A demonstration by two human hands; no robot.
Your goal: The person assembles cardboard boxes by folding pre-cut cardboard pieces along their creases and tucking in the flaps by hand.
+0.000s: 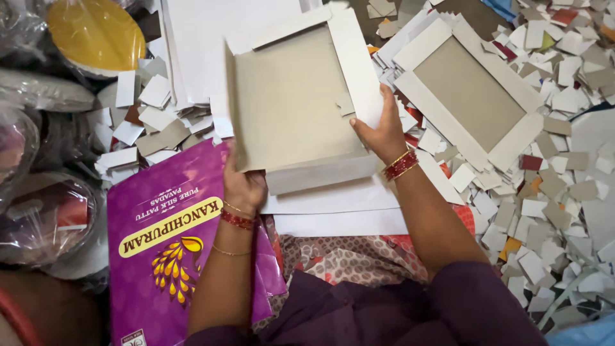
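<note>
Two hands (243, 186) on one cardboard tray (295, 102)

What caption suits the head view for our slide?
Both hands, left and right, hold a half-folded grey card box above a purple bag, amid card scraps.

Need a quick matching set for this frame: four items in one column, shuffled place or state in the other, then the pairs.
1. half-folded cardboard box
2. flat cardboard blank
3. purple printed sheet
4. yellow disc

A. top left, under clear plastic
B. lying unfolded to the right, on the scraps
C. held by left hand and right hand
D. under the left forearm

Pairs: 1-C, 2-B, 3-D, 4-A
</note>
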